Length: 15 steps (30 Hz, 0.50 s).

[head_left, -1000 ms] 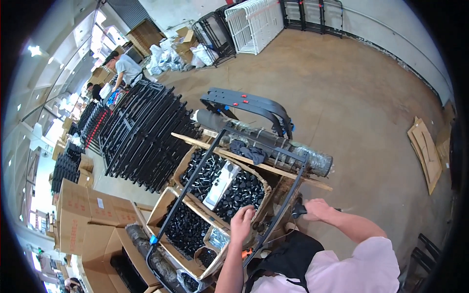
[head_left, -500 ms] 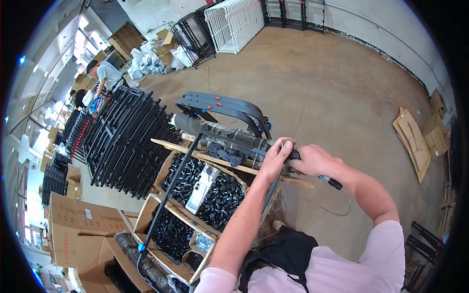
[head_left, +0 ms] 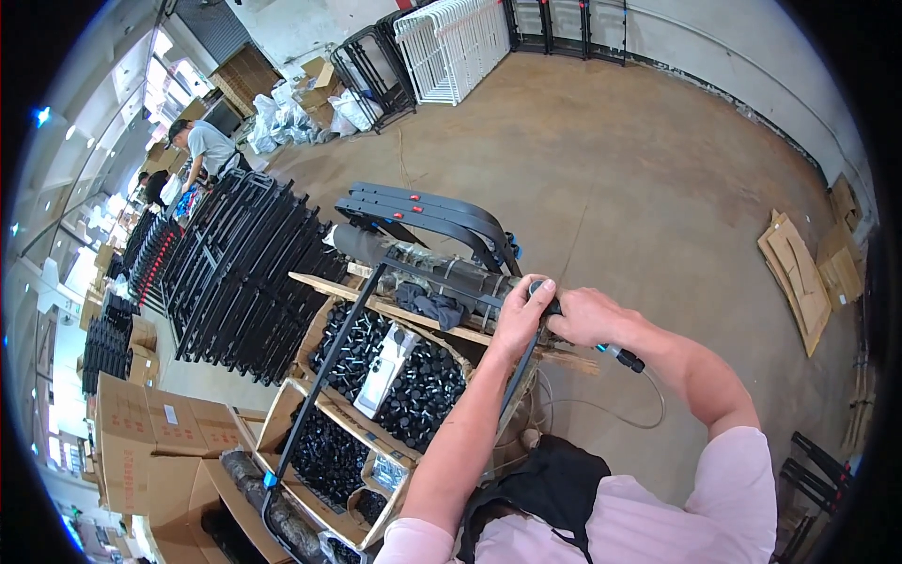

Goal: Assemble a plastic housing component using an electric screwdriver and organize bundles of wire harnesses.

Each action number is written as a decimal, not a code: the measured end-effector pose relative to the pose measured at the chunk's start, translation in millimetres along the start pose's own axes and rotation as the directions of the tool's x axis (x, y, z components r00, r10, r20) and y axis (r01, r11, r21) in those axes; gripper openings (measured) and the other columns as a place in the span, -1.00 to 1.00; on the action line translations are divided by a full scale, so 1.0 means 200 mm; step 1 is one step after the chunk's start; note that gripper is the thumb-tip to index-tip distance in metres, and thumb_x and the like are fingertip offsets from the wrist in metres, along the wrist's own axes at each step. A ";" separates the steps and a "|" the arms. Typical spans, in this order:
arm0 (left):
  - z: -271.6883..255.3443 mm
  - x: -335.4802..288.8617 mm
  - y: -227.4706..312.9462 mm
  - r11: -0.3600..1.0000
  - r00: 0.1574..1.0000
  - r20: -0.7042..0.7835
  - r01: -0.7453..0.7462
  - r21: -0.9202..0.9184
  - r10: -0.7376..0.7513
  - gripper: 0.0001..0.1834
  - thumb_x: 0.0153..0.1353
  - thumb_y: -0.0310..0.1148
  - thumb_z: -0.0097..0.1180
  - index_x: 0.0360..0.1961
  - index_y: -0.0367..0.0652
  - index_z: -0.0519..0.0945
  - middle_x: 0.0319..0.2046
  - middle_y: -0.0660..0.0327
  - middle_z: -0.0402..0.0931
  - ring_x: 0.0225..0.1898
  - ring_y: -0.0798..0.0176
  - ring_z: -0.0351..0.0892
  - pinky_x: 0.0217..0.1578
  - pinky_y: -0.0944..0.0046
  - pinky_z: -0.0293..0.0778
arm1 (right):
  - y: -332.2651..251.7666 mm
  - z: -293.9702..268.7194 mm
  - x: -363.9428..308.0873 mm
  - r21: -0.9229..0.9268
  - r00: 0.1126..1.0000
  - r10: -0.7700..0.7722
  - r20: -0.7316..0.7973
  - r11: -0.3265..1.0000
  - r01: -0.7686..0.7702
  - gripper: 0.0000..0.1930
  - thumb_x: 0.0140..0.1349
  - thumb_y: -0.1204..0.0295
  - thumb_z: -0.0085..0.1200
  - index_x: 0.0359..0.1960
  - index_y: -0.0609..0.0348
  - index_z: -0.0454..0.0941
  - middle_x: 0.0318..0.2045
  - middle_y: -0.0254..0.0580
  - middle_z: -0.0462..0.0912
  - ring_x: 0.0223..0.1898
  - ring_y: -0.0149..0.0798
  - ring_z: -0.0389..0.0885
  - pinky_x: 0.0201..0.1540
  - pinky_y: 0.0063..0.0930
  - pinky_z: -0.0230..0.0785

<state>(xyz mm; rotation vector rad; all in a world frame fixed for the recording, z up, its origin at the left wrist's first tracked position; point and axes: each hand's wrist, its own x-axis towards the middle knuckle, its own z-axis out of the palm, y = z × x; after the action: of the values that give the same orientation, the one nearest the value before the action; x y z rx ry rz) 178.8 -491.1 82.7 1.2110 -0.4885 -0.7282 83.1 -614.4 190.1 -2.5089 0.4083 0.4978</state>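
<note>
My left hand (head_left: 517, 320) is closed round the corner of a black metal tube frame (head_left: 324, 362), its thumb on top beside a small dark round part (head_left: 536, 287). Right against it, my right hand (head_left: 589, 317) grips a dark air tool, mostly hidden by the fingers. Below that hand hang the tool's black and blue hose coupling (head_left: 622, 357) and a thin air hose (head_left: 648, 423). The frame corner lies over a padded beam (head_left: 451, 273) wrapped in plastic. A dark grey cloth (head_left: 427, 305) rests beside the beam, left of my left hand.
Open cartons hold black-headed bolts (head_left: 427, 390) and small black parts (head_left: 324, 451); a white box (head_left: 383, 371) lies on the bolts. Curved black frame parts (head_left: 432, 207) stand behind the beam. Stacked black frames (head_left: 249, 273) are at left, with a person (head_left: 207, 146) beyond. Flat cardboard (head_left: 794, 277) leans at right.
Both hands have shifted slightly left and now sit closer together. The hose coupling has moved left and down with the right hand, and the hose loop hangs lower.
</note>
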 end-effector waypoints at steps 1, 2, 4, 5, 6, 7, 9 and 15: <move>0.00 0.00 0.00 1.000 1.000 -0.003 0.003 0.028 -0.003 -0.71 0.52 -0.13 0.17 -0.05 -0.16 0.61 -0.32 0.44 0.48 -0.26 0.54 0.38 -0.24 0.41 0.38 | 0.01 0.01 0.00 0.000 1.000 -0.001 0.001 1.000 0.001 -0.59 0.25 0.20 0.04 -0.30 0.42 0.68 -0.29 0.32 0.74 -0.22 0.31 0.73 -0.08 0.11 0.56; 0.01 0.00 0.00 0.998 1.000 -0.006 0.006 0.055 -0.006 -0.71 0.52 -0.14 0.16 -0.04 -0.16 0.61 -0.32 0.44 0.49 -0.26 0.53 0.38 -0.24 0.40 0.39 | 0.01 0.02 0.00 0.012 1.000 -0.001 -0.014 1.000 0.001 -0.59 0.26 0.20 0.04 -0.28 0.42 0.67 -0.28 0.32 0.74 -0.21 0.32 0.73 -0.06 0.11 0.56; 0.01 0.01 -0.01 0.997 1.000 -0.007 -0.012 0.075 0.013 -0.71 0.52 -0.14 0.16 -0.04 -0.16 0.61 -0.32 0.44 0.49 -0.27 0.53 0.38 -0.24 0.40 0.39 | 0.04 0.05 0.01 0.020 0.999 -0.002 -0.035 1.000 0.002 -0.58 0.27 0.20 0.03 -0.26 0.43 0.66 -0.26 0.31 0.74 -0.20 0.33 0.72 -0.04 0.11 0.56; 0.01 0.01 -0.02 0.995 1.000 -0.009 -0.027 0.095 0.028 -0.72 0.52 -0.14 0.16 -0.03 -0.16 0.61 -0.32 0.43 0.49 -0.27 0.53 0.38 -0.24 0.40 0.39 | 0.06 0.08 0.03 0.023 0.995 -0.017 -0.094 1.000 0.019 -0.59 0.27 0.20 0.02 -0.27 0.42 0.66 -0.30 0.28 0.74 -0.21 0.30 0.73 -0.04 0.10 0.56; 0.02 0.01 -0.02 0.995 1.000 -0.006 -0.027 0.093 0.028 -0.72 0.52 -0.14 0.16 -0.03 -0.16 0.61 -0.32 0.43 0.49 -0.27 0.53 0.38 -0.24 0.40 0.39 | 0.08 0.10 0.04 0.028 0.988 -0.028 -0.152 0.999 0.032 -0.60 0.27 0.21 0.02 -0.28 0.41 0.66 -0.33 0.25 0.75 -0.22 0.27 0.74 -0.04 0.09 0.56; 0.02 0.00 -0.02 0.996 1.000 -0.009 -0.005 0.087 0.005 -0.72 0.52 -0.14 0.17 -0.03 -0.16 0.61 -0.32 0.43 0.49 -0.27 0.53 0.38 -0.24 0.40 0.40 | 0.10 0.10 0.06 0.027 0.988 -0.024 -0.153 0.999 0.029 -0.60 0.27 0.21 0.02 -0.28 0.41 0.66 -0.33 0.25 0.75 -0.22 0.27 0.74 -0.04 0.09 0.56; 0.02 0.00 -0.02 0.997 1.000 -0.016 0.017 0.082 -0.016 -0.72 0.52 -0.15 0.18 -0.03 -0.15 0.62 -0.32 0.43 0.50 -0.28 0.53 0.38 -0.25 0.40 0.40 | 0.09 0.08 0.08 0.029 0.999 0.040 0.007 0.999 -0.040 -0.61 0.26 0.21 0.01 -0.31 0.35 0.69 -0.42 0.13 0.75 -0.27 0.12 0.76 -0.12 0.00 0.58; -0.01 0.00 -0.03 0.999 0.999 -0.004 0.036 -0.013 -0.036 -0.72 0.50 -0.14 0.20 -0.07 -0.16 0.62 -0.32 0.42 0.50 -0.28 0.52 0.39 -0.26 0.39 0.40 | 0.12 0.10 0.21 0.184 0.973 0.073 0.220 0.976 -0.115 -0.73 0.10 0.25 0.15 -0.42 0.22 0.73 -0.49 -0.09 0.75 -0.44 -0.18 0.71 -0.33 -0.19 0.52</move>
<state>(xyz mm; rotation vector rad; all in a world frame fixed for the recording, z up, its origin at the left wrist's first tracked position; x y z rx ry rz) 177.8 -491.1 76.5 1.2114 -0.4586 -0.7582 106.5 -631.0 145.5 -2.2274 0.4707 0.7196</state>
